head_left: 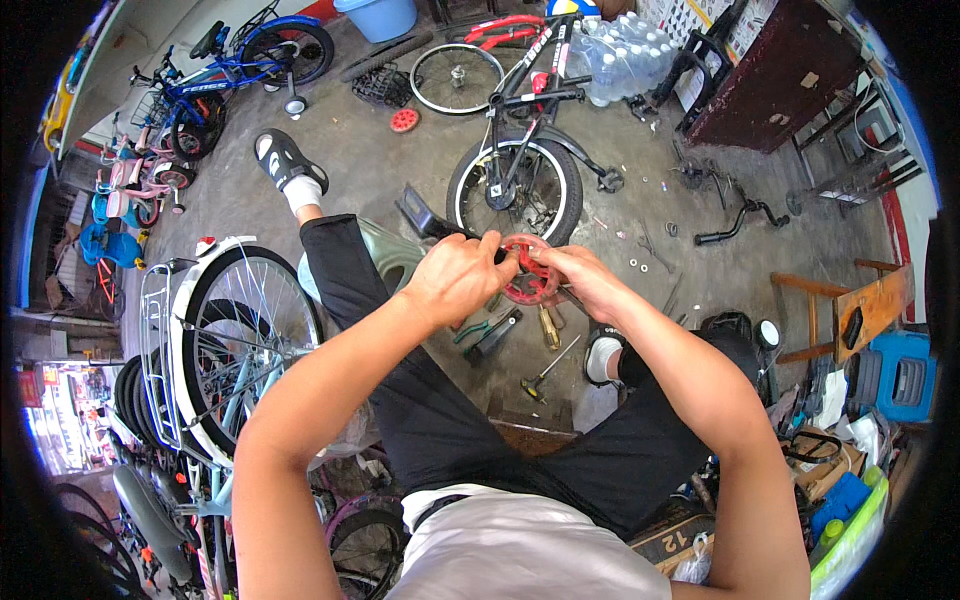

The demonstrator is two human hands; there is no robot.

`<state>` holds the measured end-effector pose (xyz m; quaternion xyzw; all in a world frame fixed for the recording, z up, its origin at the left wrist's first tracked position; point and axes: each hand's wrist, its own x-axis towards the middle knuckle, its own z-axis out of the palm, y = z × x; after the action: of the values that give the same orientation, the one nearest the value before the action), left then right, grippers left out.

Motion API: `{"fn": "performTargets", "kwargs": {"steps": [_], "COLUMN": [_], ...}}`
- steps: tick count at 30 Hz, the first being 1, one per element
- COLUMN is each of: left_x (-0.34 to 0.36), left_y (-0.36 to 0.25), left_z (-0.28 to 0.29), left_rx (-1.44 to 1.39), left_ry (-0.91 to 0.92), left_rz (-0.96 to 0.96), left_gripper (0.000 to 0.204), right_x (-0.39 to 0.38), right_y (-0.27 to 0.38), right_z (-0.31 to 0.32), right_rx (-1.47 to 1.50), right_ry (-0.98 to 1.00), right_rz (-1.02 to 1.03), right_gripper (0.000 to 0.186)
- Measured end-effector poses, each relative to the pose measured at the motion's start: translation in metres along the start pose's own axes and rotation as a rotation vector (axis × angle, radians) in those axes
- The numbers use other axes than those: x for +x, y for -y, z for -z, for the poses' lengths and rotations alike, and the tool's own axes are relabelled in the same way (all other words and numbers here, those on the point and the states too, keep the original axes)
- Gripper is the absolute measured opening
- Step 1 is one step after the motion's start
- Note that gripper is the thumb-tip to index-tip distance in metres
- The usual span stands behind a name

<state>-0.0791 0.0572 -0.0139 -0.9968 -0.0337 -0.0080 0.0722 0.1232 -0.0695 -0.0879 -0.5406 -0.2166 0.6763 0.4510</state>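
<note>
Both of my hands meet over a small red plastic wheel (pixel 528 284), held up in front of my knees. My left hand (pixel 455 280) has its fingers closed on the wheel's left side and upper part. My right hand (pixel 590 280) pinches its right edge, thumb toward the middle. Whether a smaller part sits between the fingertips, I cannot make out. Just beyond the hands, a black bicycle frame (pixel 517 128) with a fat-tyred wheel (pixel 462 200) lies on the floor. Below the hands are a yellow-handled screwdriver (pixel 550 328), a black-handled tool (pixel 495 336) and a T-shaped tool (pixel 535 386).
A white-fendered bicycle wheel (pixel 190 340) stands close on my left. Farther off are a blue bicycle (pixel 235 82), a loose rim (pixel 415 80), another red wheel (pixel 404 120) and bundled water bottles (pixel 625 60). A wooden stool (pixel 870 310) and blue plastic stool (pixel 900 375) stand right.
</note>
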Motion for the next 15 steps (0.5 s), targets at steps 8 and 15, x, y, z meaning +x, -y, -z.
{"fn": "performTargets", "kwargs": {"steps": [8,15], "left_x": [0.01,0.02], "left_y": [0.005,0.016], "left_z": [0.01,0.02], "left_rx": [0.187,0.175], "left_ry": [0.041,0.084], "left_rz": [-0.174,-0.203], "left_gripper": [0.039,0.027], "right_x": [0.001,0.008], "right_y": [0.003,-0.009], "right_z": [-0.009,-0.008], "right_rx": [-0.064,-0.12], "right_ry": [0.017,0.007], "right_rz": [-0.016,-0.006], "right_gripper": [0.041,0.033]}}
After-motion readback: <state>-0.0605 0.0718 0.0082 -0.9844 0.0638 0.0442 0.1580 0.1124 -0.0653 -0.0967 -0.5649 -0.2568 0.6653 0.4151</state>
